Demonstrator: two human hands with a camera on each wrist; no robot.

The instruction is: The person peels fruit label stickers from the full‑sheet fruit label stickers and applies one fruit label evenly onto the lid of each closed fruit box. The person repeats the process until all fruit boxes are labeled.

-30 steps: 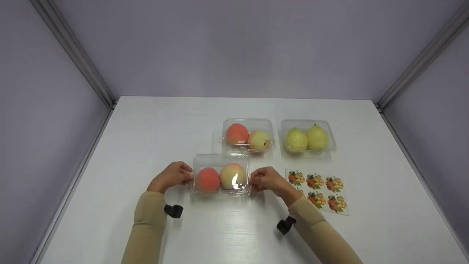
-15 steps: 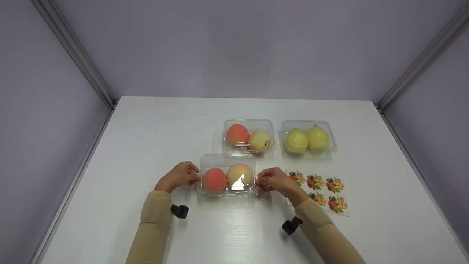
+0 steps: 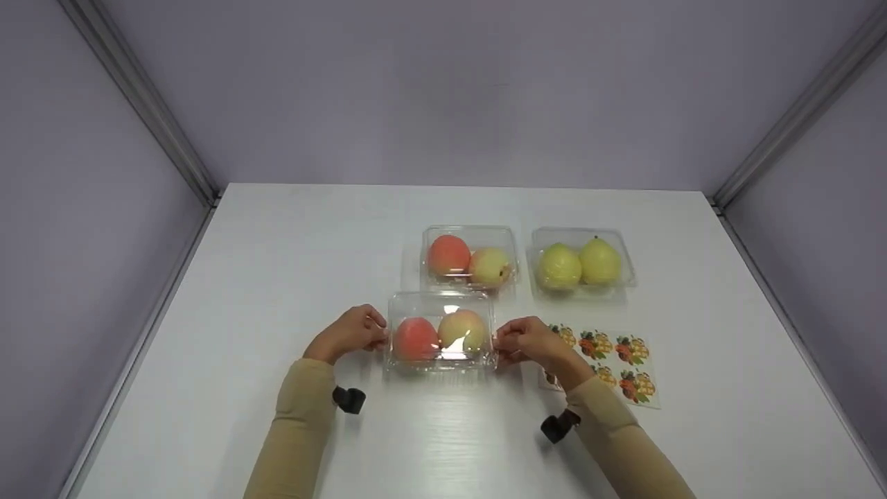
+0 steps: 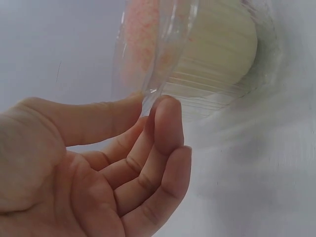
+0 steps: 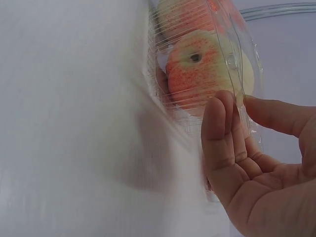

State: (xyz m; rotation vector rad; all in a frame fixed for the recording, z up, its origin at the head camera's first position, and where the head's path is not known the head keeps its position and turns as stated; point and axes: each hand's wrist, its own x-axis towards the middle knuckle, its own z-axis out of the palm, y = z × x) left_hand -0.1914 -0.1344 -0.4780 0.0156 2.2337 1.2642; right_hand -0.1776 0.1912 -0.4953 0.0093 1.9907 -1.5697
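Observation:
A clear plastic clamshell box [image 3: 416, 305] with its lid down stands on the table in front of me, a red peach [image 3: 416, 339] and a paler yellow peach [image 3: 462, 331] inside. At its left side my left hand [image 3: 353, 331] pinches the rim flange between thumb and index finger. My right hand [image 3: 533, 341] pinches the flange on the right side in the same way. Both wrist views show the thumb on top and the fingertips below the plastic edge [image 4: 150, 91]. Close up in the right wrist view is a peach [image 5: 197, 69] behind the ribbed wall.
Behind stands a second clear box [image 3: 471, 231] with two peaches, and to its right a third box [image 3: 575, 233] with two yellow-green pears. A sheet of fruit stickers [image 3: 617, 353] lies on the white table [image 3: 291, 242], partly under my right forearm. Walls enclose the table.
Both hands have shifted to the right together, and the front box of peaches has moved along with them. The rear boxes and sticker sheet have stayed in place.

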